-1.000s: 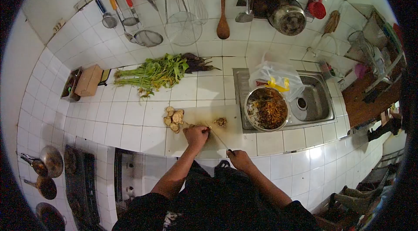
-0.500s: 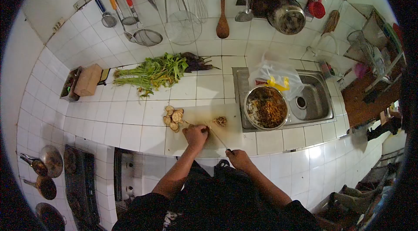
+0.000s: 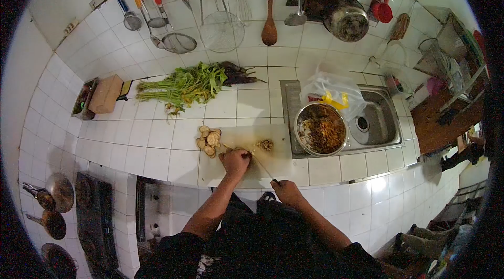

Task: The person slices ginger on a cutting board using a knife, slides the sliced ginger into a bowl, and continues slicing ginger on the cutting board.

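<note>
My left hand (image 3: pixel 235 162) is closed over the pale cutting board (image 3: pixel 275 166), its fingers curled down on something I cannot make out. A thin pale strip (image 3: pixel 228 146) shows just beyond the fingers. In my right hand (image 3: pixel 287 194) is the dark handle of a knife (image 3: pixel 262 166), whose blade slants up and left to beside my left fingertips. A small heap of chopped pale bits (image 3: pixel 265 145) lies on the board, right of the blade. Round pale slices (image 3: pixel 209 141) with darker rims are piled at the board's upper left.
A metal bowl (image 3: pixel 297 137) of brown and orange food sits at the sink's (image 3: pixel 386 145) left side, beside a plastic bag (image 3: pixel 336 87). Leafy greens (image 3: pixel 184 87) and dark long vegetables (image 3: pixel 239 75) lie along the wall. Utensils and pans hang above.
My left hand has shifted very slightly, and the view has tilted a touch. The knife and my right hand stay almost where they were.
</note>
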Available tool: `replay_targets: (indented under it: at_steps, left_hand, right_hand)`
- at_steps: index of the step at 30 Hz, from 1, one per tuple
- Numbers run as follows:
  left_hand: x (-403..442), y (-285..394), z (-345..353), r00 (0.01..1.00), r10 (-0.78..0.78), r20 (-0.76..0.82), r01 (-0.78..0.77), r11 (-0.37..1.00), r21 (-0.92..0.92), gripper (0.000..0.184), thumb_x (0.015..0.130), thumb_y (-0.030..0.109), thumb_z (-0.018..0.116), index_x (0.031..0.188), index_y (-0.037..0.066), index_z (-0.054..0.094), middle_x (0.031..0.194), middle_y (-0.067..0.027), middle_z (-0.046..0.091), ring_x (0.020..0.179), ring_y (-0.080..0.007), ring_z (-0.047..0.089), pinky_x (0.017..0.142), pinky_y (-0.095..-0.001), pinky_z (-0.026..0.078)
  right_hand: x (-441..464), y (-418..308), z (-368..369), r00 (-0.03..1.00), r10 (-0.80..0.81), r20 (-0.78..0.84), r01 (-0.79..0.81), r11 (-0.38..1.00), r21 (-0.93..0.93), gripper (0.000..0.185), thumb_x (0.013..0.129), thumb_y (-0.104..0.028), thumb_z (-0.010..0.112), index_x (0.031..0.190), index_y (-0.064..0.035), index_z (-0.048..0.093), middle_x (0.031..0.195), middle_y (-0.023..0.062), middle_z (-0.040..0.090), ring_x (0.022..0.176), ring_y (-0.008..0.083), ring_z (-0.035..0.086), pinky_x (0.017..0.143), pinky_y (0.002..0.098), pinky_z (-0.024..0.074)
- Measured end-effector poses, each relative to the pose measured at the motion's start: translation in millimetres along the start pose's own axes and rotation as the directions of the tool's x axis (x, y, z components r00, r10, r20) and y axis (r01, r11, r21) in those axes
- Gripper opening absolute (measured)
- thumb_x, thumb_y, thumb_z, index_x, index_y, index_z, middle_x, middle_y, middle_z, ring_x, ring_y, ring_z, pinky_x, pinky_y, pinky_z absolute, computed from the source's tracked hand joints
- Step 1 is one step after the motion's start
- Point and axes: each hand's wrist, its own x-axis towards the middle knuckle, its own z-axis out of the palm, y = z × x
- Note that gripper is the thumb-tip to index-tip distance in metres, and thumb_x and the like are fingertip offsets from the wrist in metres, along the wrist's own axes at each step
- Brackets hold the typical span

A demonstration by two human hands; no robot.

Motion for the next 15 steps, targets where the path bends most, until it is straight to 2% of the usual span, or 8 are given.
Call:
replay_targets:
  at_steps: [3, 5, 7, 9, 15]
  left_hand:
    - [1, -6, 4, 0.997, 0.069, -0.036, -0.071, 0.996, -0.058, 0.016, 0.065, 0.026, 0.076, 0.079, 0.019, 0.074, 0.083, -0.0038, 0.071, 0.083, -0.0283, 0.065, 0.081, -0.0503, 0.038]
    - [0, -5, 1, 0.996, 0.08, -0.031, -0.082, 0.995, -0.054, 0.015, 0.065, 0.027, 0.075, 0.079, 0.019, 0.074, 0.085, -0.0031, 0.072, 0.084, -0.0285, 0.064, 0.081, -0.0506, 0.038]
    - [-1, -3, -2, 0.995, 0.095, -0.022, -0.096, 0.994, -0.051, 0.015, 0.066, 0.027, 0.075, 0.079, 0.02, 0.074, 0.086, -0.0024, 0.072, 0.085, -0.0286, 0.064, 0.081, -0.0508, 0.037]
    - [-1, 0, -3, 0.996, 0.082, -0.023, -0.081, 0.996, 0.027, 0.016, 0.067, 0.029, 0.075, 0.08, 0.02, 0.075, 0.086, -0.0023, 0.071, 0.087, -0.0279, 0.063, 0.081, -0.0511, 0.037]
    - [-3, 6, -8, 1.0, 0.007, -0.005, -0.007, 0.997, 0.073, 0.019, 0.066, 0.033, 0.074, 0.081, 0.021, 0.075, 0.083, -0.0041, 0.07, 0.088, -0.0276, 0.063, 0.08, -0.0497, 0.037]
  right_hand:
    - [12, 9, 8, 0.999, 0.029, 0.027, -0.027, 0.997, -0.074, 0.06, 0.097, -0.048, 0.045, 0.088, 0.007, 0.066, 0.086, 0.0323, 0.064, 0.089, 0.0489, 0.061, 0.081, 0.052, 0.0472]
    - [19, 14, 13, 0.996, 0.084, -0.019, -0.086, 0.993, -0.079, 0.059, 0.097, -0.048, 0.045, 0.087, 0.0062, 0.067, 0.085, 0.0321, 0.064, 0.089, 0.0488, 0.061, 0.082, 0.0516, 0.0472]
    - [17, 6, 6, 0.999, 0.047, -0.013, -0.048, 0.995, -0.088, 0.059, 0.097, -0.047, 0.045, 0.087, 0.0059, 0.067, 0.085, 0.032, 0.064, 0.088, 0.0489, 0.061, 0.082, 0.0517, 0.0471]
    - [14, 0, -1, 1.0, 0.01, -0.008, -0.01, 0.995, -0.098, 0.058, 0.097, -0.047, 0.044, 0.086, 0.0056, 0.067, 0.084, 0.0319, 0.064, 0.087, 0.0489, 0.061, 0.082, 0.0518, 0.0469]
    - [3, -3, -1, 0.985, 0.162, 0.062, -0.168, 0.981, 0.101, 0.058, 0.097, -0.048, 0.045, 0.093, 0.0055, 0.068, 0.086, 0.0313, 0.065, 0.09, 0.0477, 0.062, 0.083, 0.0491, 0.0476]
